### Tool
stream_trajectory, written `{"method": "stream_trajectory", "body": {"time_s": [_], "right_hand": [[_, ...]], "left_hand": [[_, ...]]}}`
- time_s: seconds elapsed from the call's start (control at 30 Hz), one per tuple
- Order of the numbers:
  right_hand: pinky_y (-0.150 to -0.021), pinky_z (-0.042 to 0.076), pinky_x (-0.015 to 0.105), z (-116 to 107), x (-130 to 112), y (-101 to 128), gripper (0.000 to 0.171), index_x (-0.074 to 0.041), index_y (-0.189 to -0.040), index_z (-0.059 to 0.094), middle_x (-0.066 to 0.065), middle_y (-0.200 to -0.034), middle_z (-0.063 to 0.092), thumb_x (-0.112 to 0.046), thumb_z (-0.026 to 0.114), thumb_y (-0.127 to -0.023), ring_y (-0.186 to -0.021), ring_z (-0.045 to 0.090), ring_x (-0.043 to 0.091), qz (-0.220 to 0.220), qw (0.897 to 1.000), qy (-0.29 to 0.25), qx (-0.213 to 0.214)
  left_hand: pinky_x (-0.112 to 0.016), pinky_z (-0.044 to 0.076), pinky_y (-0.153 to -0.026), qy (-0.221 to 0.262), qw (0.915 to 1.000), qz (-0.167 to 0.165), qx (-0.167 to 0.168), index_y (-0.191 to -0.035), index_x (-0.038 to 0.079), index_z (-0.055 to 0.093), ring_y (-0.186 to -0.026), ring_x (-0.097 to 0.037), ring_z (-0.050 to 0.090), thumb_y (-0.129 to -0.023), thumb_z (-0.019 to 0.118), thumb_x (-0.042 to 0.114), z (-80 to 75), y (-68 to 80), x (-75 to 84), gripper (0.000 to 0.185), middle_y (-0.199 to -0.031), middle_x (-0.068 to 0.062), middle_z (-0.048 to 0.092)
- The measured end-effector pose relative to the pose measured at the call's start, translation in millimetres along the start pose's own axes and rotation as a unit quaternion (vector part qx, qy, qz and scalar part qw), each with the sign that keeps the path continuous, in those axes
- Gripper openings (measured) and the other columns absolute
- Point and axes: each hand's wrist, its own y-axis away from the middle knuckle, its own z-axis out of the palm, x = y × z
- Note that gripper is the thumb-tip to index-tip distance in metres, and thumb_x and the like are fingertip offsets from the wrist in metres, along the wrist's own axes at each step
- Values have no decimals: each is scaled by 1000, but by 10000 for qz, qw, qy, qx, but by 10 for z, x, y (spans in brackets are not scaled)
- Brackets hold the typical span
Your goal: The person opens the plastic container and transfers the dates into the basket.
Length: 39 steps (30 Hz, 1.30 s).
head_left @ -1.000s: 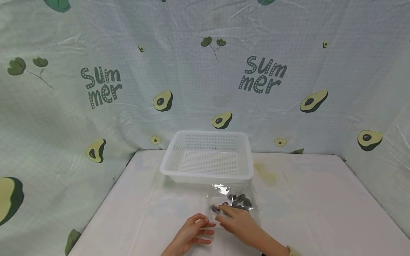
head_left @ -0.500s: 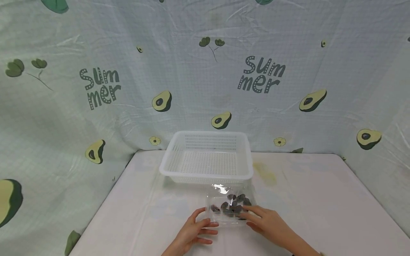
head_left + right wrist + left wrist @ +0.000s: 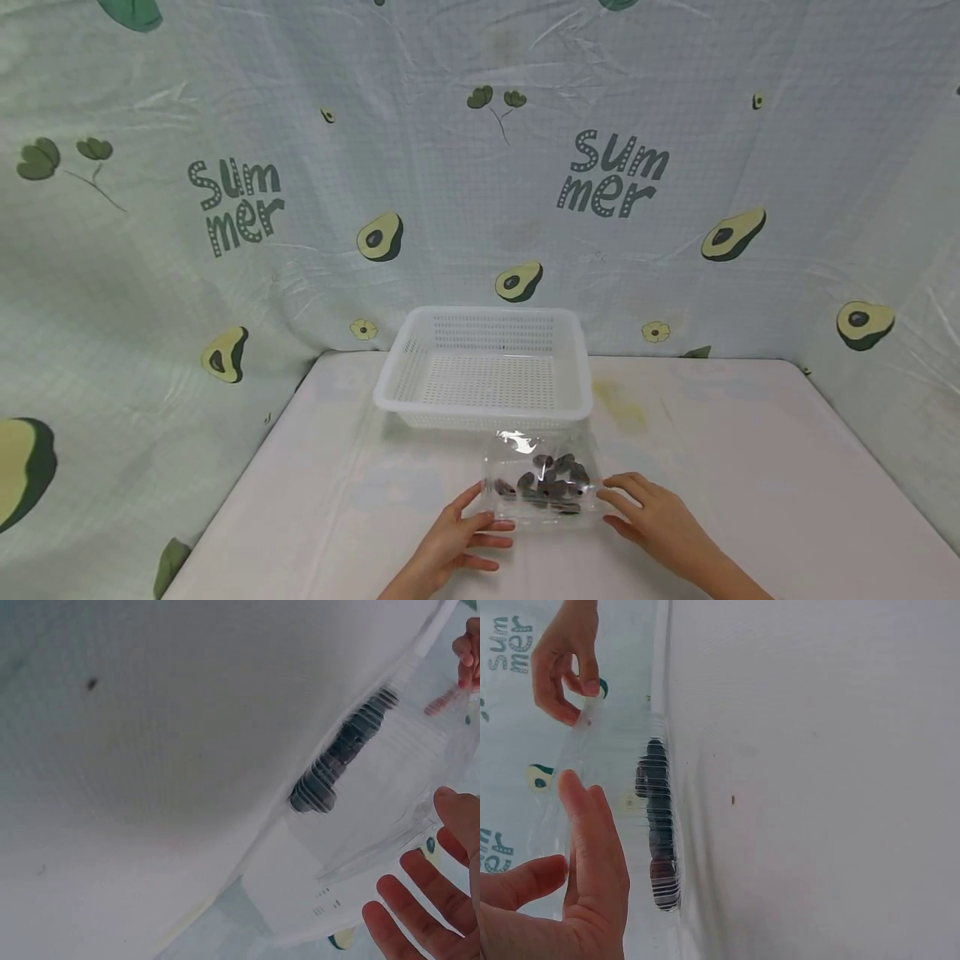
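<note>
A clear plastic box (image 3: 498, 462) with ribbed walls sits on the table, with several dark oval pieces (image 3: 551, 483) inside; their exact kind is unclear. At its near left corner my left hand (image 3: 450, 542) pinches the rim between thumb and fingers, as the left wrist view of the hand (image 3: 592, 870) also shows. My right hand (image 3: 663, 525) is by the box's right side, fingers loosely bent and holding nothing. In the right wrist view, the right hand's fingers (image 3: 435, 889) are spread beside the box's rim, and whether they touch it is hard to tell.
Just behind the box stands a white perforated plastic basket (image 3: 480, 414). A pale cloth covers the table (image 3: 750, 467). Printed sheeting (image 3: 450, 183) with avocados hangs at the back and both sides.
My right hand has moved right, from over the box to its right side, uncovering the dark pieces. My left hand stays at the left corner, with its index finger reaching slightly farther along the side.
</note>
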Motion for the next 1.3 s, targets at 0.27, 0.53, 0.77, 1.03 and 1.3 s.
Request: {"method": "stream_trajectory", "body": {"time_s": [0.27, 0.53, 0.77, 1.03, 1.3], "right_hand": [[-58, 45, 16, 2, 29, 20, 29, -18, -84, 60, -5, -89, 59, -39, 41, -91, -83, 57, 12, -200, 9994, -198, 198], [-63, 45, 14, -19, 64, 0, 10, -21, -82, 63, -9, -84, 62, -29, 64, -76, -84, 56, 13, 82, 9975, -697, -8], [-57, 44, 14, -14, 78, -9, 16, -21, -83, 62, -7, -85, 62, -29, 49, -88, -84, 57, 17, -117, 9977, -669, -69], [-57, 44, 14, -24, 60, -20, 42, -20, -86, 62, -7, -88, 61, -34, 23, -94, -85, 58, 18, -5, 9981, -607, -103], [-57, 45, 13, -97, 112, -100, 36, -20, -88, 63, -10, -85, 61, -33, 30, -95, -86, 57, 17, -9, 9978, -544, 370]], "left_hand": [[-38, 54, -62, -104, 9999, -80, -41, -143, 4, 7, -87, -22, 67, -92, 45, 16, -3, 20, 9, 65, -106, -16, 64], [-35, 54, -62, -83, 9993, -356, -21, -143, 6, 8, -85, -20, 67, -90, 50, 20, -21, -10, 12, 70, -102, -11, 67], [-35, 54, -60, -144, 9994, -302, 41, -143, 6, 9, -85, -21, 67, -91, 46, 16, -22, -19, -12, 65, -103, -13, 66], [-33, 54, -59, -107, 9995, -290, 41, -143, 7, 10, -84, -19, 67, -91, 47, 16, -25, -7, -9, 64, -103, -13, 67], [-30, 53, -57, -93, 9995, -298, 109, -143, 10, 15, -82, -18, 67, -91, 47, 15, -19, 5, 10, 62, -101, -12, 67]]}}
